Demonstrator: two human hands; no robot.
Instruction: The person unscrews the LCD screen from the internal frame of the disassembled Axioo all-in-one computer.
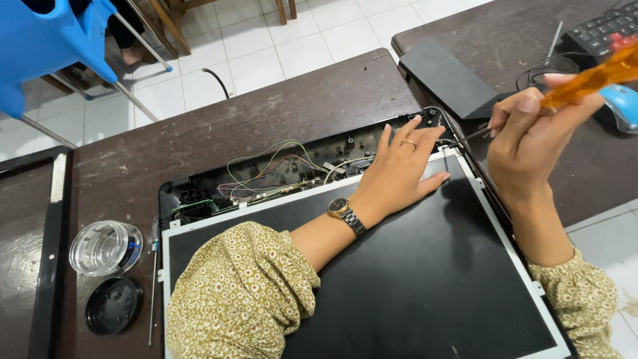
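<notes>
**Hands at the opened edge of a dismantled monitor**

Nearest the camera lie two sleeves in a yellow floral print, resting over the dark LCD panel [412,279] with its pale metal frame, which lies flat on the brown wooden table [199,139]. To the left of the panel sit a clear round plastic container [105,247], which looks empty, and just below it a black round lid [114,304]; a thin screwdriver [153,286] lies between them and the panel.

The left hand [397,169], with a wristwatch and a ring, is spread flat, fingers extended, pressing on the panel's upper corner and holding nothing. The right hand [528,143] is closed around an orange-handled screwdriver [591,78]; its thin shaft points down-left toward the corner of the black rear casing [266,174], where coloured wires [269,166] and small circuit boards lie exposed.

Farther off are a blue computer mouse [621,106], a black keyboard [601,30], a flat black cover [448,78] and a blue plastic chair [46,40] on the white tiled floor.
</notes>
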